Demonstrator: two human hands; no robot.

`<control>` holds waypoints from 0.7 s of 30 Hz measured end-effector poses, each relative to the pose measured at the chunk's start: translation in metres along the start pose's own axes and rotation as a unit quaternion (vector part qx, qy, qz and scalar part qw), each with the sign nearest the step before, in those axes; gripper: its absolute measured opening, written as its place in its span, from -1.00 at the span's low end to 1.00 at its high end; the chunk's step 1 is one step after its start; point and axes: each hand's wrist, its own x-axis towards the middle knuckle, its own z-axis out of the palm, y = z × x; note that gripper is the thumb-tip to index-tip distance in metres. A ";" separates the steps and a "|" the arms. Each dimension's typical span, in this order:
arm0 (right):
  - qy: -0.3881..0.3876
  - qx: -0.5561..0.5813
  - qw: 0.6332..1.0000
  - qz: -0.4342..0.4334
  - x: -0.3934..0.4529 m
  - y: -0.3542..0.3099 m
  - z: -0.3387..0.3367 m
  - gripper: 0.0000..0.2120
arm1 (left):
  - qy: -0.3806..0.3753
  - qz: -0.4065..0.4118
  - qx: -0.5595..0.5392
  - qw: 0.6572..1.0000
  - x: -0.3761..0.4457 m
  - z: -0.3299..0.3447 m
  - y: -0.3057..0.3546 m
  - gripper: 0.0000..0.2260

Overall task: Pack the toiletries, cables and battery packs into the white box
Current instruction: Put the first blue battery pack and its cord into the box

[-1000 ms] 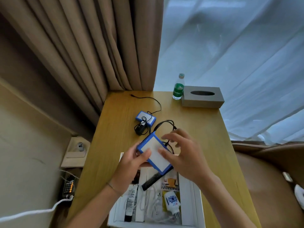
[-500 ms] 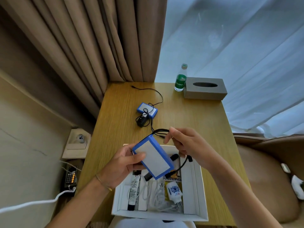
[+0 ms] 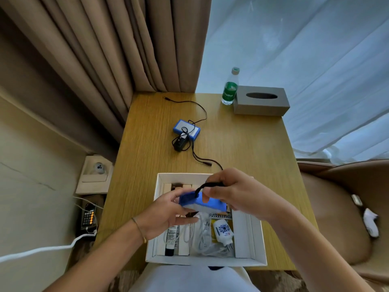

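The fingers of the left hand (image 3: pixel 166 209) are clamped on the left end of a blue battery pack (image 3: pixel 202 204), thumb on top and the other fingers beneath. The right hand (image 3: pixel 237 192) pinches the pack's black cable (image 3: pixel 207 185) between thumb and fingertips, just above the pack's upper face, with the rest of the hand curled over the pack's right end. The pack is a flat rectangular block with a blue rim and a pale, whitish face; it is tilted, held in the air over the middle of the white box (image 3: pixel 257 234), clear of its contents.

The box is open and sits at the near edge of the wooden table (image 3: pixel 242 144). Inside it, cardboard dividers form narrow bays. One dark-capped tube (image 3: pixel 171 239) lies in a left bay, one bundle of white cable (image 3: pixel 200 237) fills the centre, and one small white bottle (image 3: pixel 223 230) with a blue pattern lies beside it.

A second battery pack (image 3: pixel 186 129), also blue with a pale face, lies flat further back on the table, with one black adapter (image 3: pixel 181 142) touching its near edge and a thin black lead (image 3: pixel 195 106) looping away from it. So two battery packs are in view: one held, one on the table.

At the far right corner stand one green-labelled bottle (image 3: pixel 229 87) and one grey tissue box (image 3: pixel 261 101), just beside each other.
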 end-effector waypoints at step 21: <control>-0.127 -0.354 0.924 0.064 0.003 0.067 0.054 -0.77 | 0.124 -0.111 -0.008 0.986 0.061 0.012 -0.027 -0.75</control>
